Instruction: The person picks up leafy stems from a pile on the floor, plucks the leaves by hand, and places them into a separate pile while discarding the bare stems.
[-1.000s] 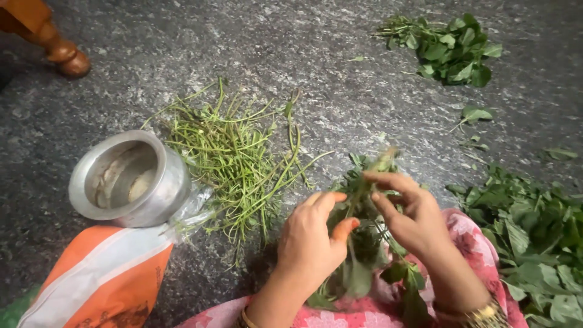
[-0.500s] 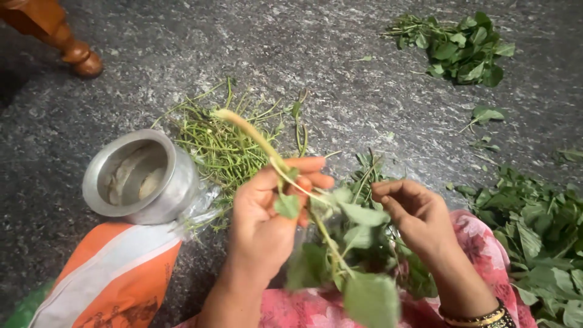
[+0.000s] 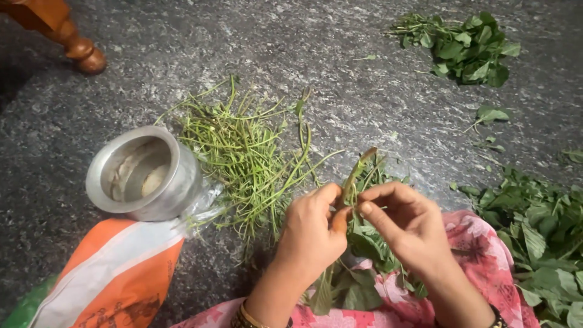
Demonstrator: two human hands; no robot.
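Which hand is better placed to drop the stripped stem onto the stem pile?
Left, probably. The left hand pinches the stem and lies beside the pile of bare stems. The right hand sits on the far side, toward the leafy heap.

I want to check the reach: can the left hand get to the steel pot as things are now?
Probably yes. The left hand holds a leafy stem, but the steel pot stands open on its side, with only loose stripped stems between.
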